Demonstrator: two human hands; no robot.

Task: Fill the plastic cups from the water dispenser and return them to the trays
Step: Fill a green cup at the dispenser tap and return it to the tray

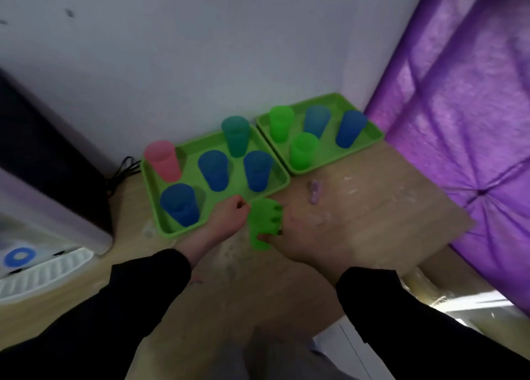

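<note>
Two green trays sit on the floor by the wall. The left tray (220,207) holds a pink cup (163,160), a teal cup (235,136) and three blue cups. On the right tray (364,147) stand two green cups and two blue cups. My right hand (298,236) grips a green cup (262,224) just in front of the left tray's near right corner. My left hand (229,214) is beside that cup, fingers curled, at the tray's front edge. The water dispenser (34,236) stands at the left.
A white wall rises behind the trays. A purple padded surface (464,121) fills the right side. Black cables (123,167) lie between the dispenser and the left tray. A small pale object (315,192) lies on the wooden floor near the trays.
</note>
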